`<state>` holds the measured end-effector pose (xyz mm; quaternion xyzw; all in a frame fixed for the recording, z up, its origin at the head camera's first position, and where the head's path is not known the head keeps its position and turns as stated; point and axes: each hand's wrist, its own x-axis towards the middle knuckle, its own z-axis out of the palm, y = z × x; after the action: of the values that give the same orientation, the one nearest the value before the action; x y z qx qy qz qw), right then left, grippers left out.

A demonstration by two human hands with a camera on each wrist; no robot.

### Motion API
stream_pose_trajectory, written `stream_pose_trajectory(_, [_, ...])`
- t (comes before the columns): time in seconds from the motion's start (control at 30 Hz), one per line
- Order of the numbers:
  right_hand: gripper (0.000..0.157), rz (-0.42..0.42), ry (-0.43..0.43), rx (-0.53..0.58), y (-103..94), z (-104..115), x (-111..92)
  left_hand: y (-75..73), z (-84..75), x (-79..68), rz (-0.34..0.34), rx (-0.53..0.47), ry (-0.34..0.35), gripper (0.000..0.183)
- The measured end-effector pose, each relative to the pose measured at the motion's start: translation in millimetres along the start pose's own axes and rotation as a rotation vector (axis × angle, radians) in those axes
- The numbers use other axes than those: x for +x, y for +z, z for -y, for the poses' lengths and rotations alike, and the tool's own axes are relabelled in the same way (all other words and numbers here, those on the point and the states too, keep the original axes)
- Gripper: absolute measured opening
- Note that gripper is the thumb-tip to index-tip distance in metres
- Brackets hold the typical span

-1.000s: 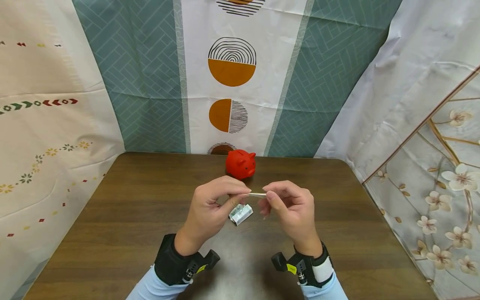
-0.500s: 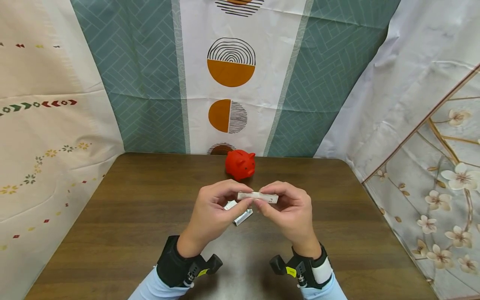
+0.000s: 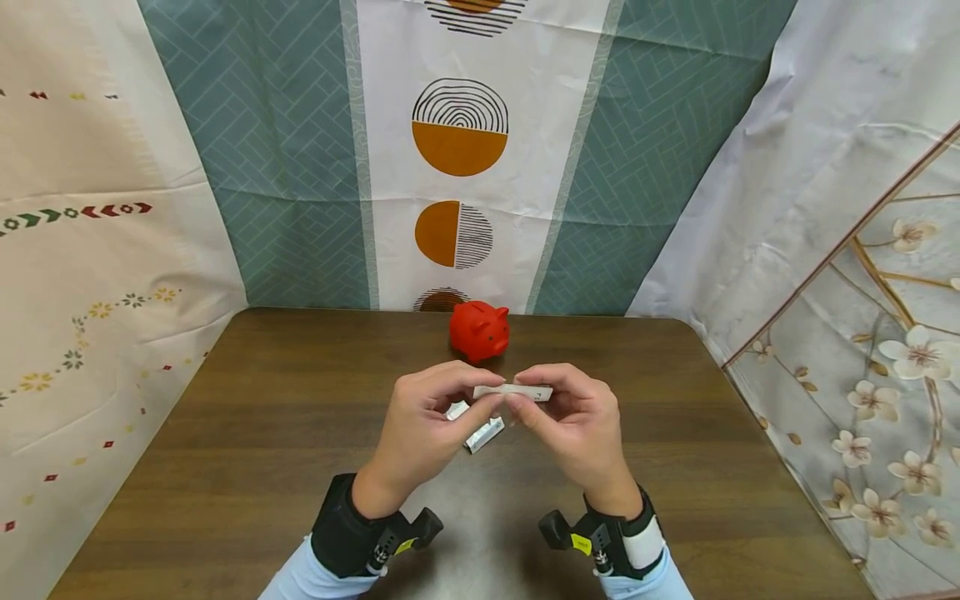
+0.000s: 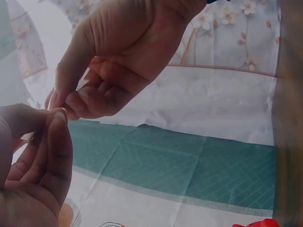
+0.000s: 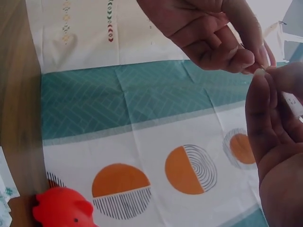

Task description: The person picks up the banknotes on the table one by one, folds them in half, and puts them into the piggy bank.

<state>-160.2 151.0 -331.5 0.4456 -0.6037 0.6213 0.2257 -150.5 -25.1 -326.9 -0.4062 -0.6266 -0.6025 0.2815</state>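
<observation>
Both hands meet in the middle of the head view, raised over the table. Between them is a narrow folded strip of whitish printed paper, lying nearly level. My left hand pinches its left part between thumb and fingers. On the other side, my right hand pinches it the same way, the two thumb tips close together. Fingers hide much of the strip in the left wrist view; one printed end shows in the right wrist view. Below the left fingers, pale folded paper with greenish print lies on the table, partly covered.
A red piggy bank stands near the back edge of the brown wooden table, beyond the hands. Patterned cloths hang behind the table and along both sides. Black camera straps circle both wrists over light blue sleeves.
The strip was seen edge-on with the hands apart; it then turned its printed face toward the head camera as the hands came together. Since then it has tilted slightly, showing less of its face.
</observation>
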Motion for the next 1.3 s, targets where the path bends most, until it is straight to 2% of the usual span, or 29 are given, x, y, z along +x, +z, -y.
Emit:
stream_pose_trajectory(0.37, [0.024,-0.005,-0.002,-0.024,-2.5,0.5,0.5,-5.6,-3.0,3.5,0.019,0.008,0.024,0.024])
stream_pose_trajectory(0.63, [0.021,-0.035,0.016,-0.041,-7.3,-0.3,-1.3,-10.5,-2.3,3.3,0.029,0.021,0.004,0.024])
stream_pose_trajectory(1.13, [0.022,-0.047,0.045,-0.019,-8.2,-3.2,-2.7,-16.0,-2.5,5.8,0.045,0.052,0.028,0.025])
stream_pose_trajectory(1.3, [0.020,-0.018,0.018,0.011,-7.2,-3.6,-0.3,-17.7,-3.0,5.7,0.048,0.048,0.012,0.025])
